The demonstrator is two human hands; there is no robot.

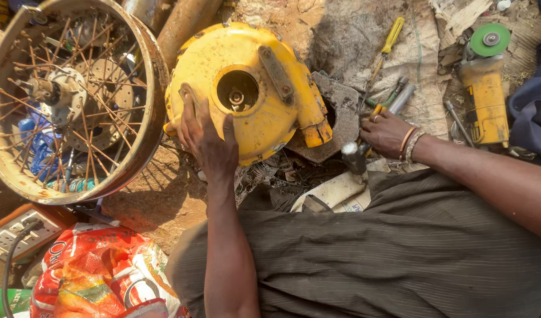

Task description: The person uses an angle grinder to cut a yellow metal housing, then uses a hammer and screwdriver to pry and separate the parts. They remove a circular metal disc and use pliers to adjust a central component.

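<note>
Seen from above, on dirt ground strewn with scrap. Left hand [207, 141] spread flat, fingers open, pressed on the near-left rim of a round yellow-painted metal housing [250, 88] with a central hole and shaft stub; nothing gripped, palm just resting on the shell. Housing lying on the ground at centre, tilted slightly, a grey metal strap bolted across its face, its right lug over a dark flat metal plate [341, 115].

Right hand [385, 132] to the right of the housing, fingers curled down onto a cluster of tools; closed around a dark hammer-like tool [354, 156] with a steel head, though exact grip partly hidden. Beaded bracelets on that wrist. Just beyond the knuckles, a grey metal tube [403, 97] and a green-handled tool. Farther off, a yellow-handled screwdriver [388, 44] on a dusty cloth.

Far right: a yellow angle grinder with a green disc [485, 88]. Far left: a rusty spoked motorcycle wheel rim [70, 100], touching the housing's left edge. Near left: a white power strip [17, 235] and an orange-and-white plastic sack [99, 274]. Dark striped cloth across the lap in the near foreground.
</note>
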